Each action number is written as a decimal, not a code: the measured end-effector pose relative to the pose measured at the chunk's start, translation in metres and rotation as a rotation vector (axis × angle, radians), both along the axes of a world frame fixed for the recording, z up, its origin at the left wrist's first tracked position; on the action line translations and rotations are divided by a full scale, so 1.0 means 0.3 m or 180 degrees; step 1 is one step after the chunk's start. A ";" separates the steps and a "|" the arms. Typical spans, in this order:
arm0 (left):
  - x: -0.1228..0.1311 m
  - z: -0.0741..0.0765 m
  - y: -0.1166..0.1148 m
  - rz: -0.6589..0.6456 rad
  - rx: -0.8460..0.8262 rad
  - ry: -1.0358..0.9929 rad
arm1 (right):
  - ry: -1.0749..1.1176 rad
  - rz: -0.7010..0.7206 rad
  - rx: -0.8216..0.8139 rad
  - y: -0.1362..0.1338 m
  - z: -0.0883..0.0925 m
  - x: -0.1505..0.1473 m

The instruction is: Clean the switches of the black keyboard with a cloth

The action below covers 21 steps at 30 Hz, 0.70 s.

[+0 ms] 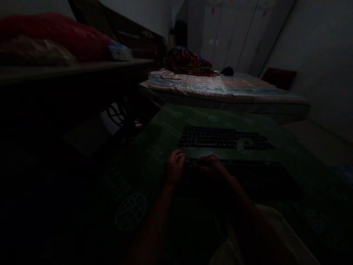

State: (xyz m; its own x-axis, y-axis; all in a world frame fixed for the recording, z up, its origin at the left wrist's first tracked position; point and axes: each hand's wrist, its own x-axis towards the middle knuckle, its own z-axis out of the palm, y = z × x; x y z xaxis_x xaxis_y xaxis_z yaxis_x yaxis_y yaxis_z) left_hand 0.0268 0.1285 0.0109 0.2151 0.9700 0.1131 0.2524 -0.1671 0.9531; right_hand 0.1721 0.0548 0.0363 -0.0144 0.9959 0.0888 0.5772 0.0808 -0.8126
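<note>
The picture is very dark. A long black keyboard body (270, 176) lies flat on a green printed table surface (154, 162). My left hand (174, 165) grips its far left corner with curled fingers. Close beside it, my right hand (211, 165) is closed in a pinch over the keyboard's upper left edge. A thin dark thing seems to show at its fingertips, too dim to name. Beyond both hands, several black keycaps (209, 136) are laid out in keyboard order on the green surface.
A bed (234, 88) with a bundled patterned blanket (187, 62) stands past the table. On the left, a ledge (140, 62) bears a red bag (60, 35). Pale cloth (278, 221) shows at the near edge, below my right forearm.
</note>
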 end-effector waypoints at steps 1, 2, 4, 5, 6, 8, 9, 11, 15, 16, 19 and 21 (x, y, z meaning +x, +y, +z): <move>0.000 -0.001 0.000 0.0001 0.0002 -0.0012 | 0.0007 0.0023 0.0019 0.000 0.002 -0.004; 0.000 -0.001 0.001 0.0002 -0.0001 -0.0032 | 0.0011 0.0053 0.0045 0.002 0.002 -0.008; 0.001 0.001 0.000 0.0002 -0.0017 -0.0072 | -0.0010 0.0118 0.0102 0.007 -0.003 -0.019; 0.001 0.002 0.000 0.0006 -0.0028 -0.0083 | -0.0041 0.0159 0.0103 0.011 -0.007 -0.023; 0.001 0.003 -0.001 0.0011 -0.0043 -0.0084 | -0.0089 0.0186 0.0091 0.015 -0.013 -0.026; 0.001 0.004 -0.001 0.0013 -0.0062 -0.0072 | -0.0209 0.0170 0.0047 0.020 -0.023 -0.023; 0.001 0.004 -0.001 0.0009 -0.0058 -0.0059 | -0.0263 0.0134 0.0010 0.020 -0.026 -0.017; 0.001 0.003 -0.002 0.0000 -0.0021 -0.0041 | -0.0321 0.0048 -0.0072 0.016 -0.029 0.002; 0.001 0.002 -0.003 -0.0009 0.0006 -0.0014 | -0.0054 -0.0055 -0.0221 -0.007 -0.019 0.046; 0.001 0.002 -0.003 -0.0010 0.0015 -0.0004 | 0.0069 -0.0070 -0.0254 -0.012 -0.016 0.051; 0.001 0.000 -0.001 -0.0018 0.0052 0.0023 | 0.0292 -0.0045 -0.0235 -0.016 -0.014 0.045; 0.001 -0.002 0.001 -0.0026 0.0051 0.0034 | 0.0220 0.0018 -0.0105 -0.009 -0.020 0.026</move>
State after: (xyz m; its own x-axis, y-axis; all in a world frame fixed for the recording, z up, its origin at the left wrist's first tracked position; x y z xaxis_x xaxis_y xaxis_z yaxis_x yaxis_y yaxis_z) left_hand 0.0270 0.1289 0.0103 0.2242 0.9663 0.1263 0.2610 -0.1844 0.9476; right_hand 0.1800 0.0522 0.0301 -0.0152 0.9983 0.0568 0.5194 0.0564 -0.8527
